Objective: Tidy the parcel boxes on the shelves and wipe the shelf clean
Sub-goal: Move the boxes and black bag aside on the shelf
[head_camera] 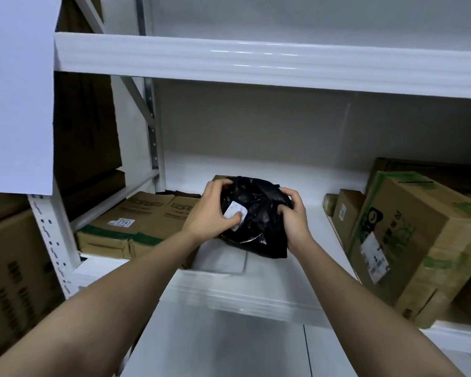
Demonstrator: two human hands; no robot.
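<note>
A black plastic parcel bag (259, 213) with a small white label sits over the middle of the white shelf (259, 292). My left hand (212, 210) grips its left side, thumb on the label. My right hand (294, 216) grips its right side, fingers curled into the plastic. A flat white packet (223, 261) lies on the shelf just under the bag. A flat brown cardboard box (136, 221) with green tape and a numbered sticker lies to the left. A large brown box (416, 240) with green print leans at the right.
A smaller brown box (346, 210) stands behind the large one at the right. The upper shelf beam (256, 61) runs overhead. A white paper sign (17, 91) hangs at the left upright, with more cardboard boxes (14, 268) on the neighbouring rack.
</note>
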